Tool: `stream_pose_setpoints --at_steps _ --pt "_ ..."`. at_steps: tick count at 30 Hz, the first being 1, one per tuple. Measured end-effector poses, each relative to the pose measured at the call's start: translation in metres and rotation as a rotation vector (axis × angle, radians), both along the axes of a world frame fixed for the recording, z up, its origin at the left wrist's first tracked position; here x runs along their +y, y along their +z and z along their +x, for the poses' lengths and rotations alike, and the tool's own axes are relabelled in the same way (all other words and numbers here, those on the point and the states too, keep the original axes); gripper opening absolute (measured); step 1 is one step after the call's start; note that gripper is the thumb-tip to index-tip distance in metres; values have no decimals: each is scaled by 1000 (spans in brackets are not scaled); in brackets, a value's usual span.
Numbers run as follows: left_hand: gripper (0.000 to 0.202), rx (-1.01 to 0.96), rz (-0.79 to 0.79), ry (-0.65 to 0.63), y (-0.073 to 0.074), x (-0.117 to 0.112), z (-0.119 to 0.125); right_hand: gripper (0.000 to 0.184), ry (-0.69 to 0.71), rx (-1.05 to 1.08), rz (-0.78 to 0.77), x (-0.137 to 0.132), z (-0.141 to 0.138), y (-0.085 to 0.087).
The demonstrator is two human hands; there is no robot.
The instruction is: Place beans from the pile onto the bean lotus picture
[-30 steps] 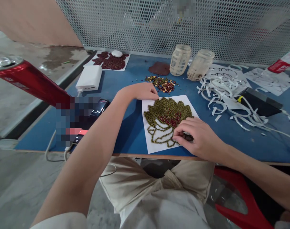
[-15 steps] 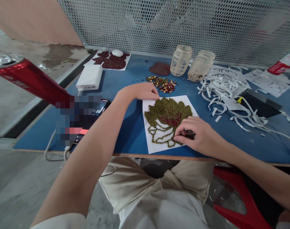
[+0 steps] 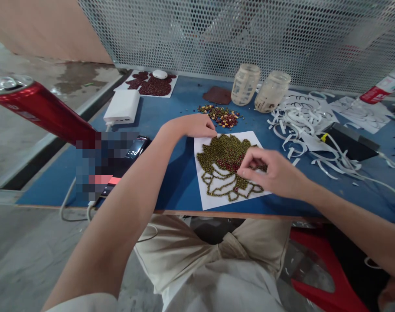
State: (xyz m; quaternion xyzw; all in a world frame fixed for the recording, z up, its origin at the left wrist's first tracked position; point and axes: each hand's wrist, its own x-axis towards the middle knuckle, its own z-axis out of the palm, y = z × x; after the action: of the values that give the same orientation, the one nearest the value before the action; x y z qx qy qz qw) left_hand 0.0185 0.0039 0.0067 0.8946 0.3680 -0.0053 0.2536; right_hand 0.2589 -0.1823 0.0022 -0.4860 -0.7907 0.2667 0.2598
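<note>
A white sheet of paper (image 3: pixel 205 197) lies near the table's front edge, bearing a flower-like picture made of green beans (image 3: pixel 231 147). A patch of dark red beans (image 3: pixel 230 165) fills its middle, and bean outlines enclose bare paper lower down. My right hand (image 3: pixel 265 169) is over the right side of the picture, thumb and fingers pinched together. Whatever is between them is too small to make out. At the sheet's upper left corner, my left hand (image 3: pixel 202 125) rests with curled fingers, its fingertips partly hidden. A pile of mixed beans (image 3: pixel 221 115) lies just beyond it.
Two cloudy jars (image 3: pixel 246 84) stand at the back, beside a brown patch (image 3: pixel 217 95). Curled paper strips (image 3: pixel 295 125) and a black box (image 3: pixel 350 141) are on the right. To the left are a red can (image 3: pixel 44 108), a white power bank (image 3: pixel 122 106) and a phone (image 3: pixel 137 147).
My right hand has moved up across the picture, from its lower right edge towards the red beans, uncovering the outlines below. My left hand stays at the sheet's corner.
</note>
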Motion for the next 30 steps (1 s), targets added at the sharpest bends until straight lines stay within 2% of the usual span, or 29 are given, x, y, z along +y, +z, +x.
stream_pose_setpoints --at_steps 4,6,9,12,16,24,30 --pt "24 -15 1 -17 -3 3 -1 9 -82 -174 345 52 19 21" --pt "24 -20 -5 -22 -4 4 -2 11 -68 -263 431 85 27 22" --pt "25 -18 8 -12 -5 5 -3 15 -14 -358 431 128 33 10" --pt "25 -17 24 -23 -5 5 -3 17 63 -478 424 152 30 -8" --pt "25 -12 28 -28 -5 3 -2 24 112 -577 446 163 21 -21" --pt "23 -7 18 -26 -6 4 0 25 197 -654 438 176 20 -23" --pt "24 -11 19 -25 -6 5 -1 22 161 -575 436 175 22 -26"
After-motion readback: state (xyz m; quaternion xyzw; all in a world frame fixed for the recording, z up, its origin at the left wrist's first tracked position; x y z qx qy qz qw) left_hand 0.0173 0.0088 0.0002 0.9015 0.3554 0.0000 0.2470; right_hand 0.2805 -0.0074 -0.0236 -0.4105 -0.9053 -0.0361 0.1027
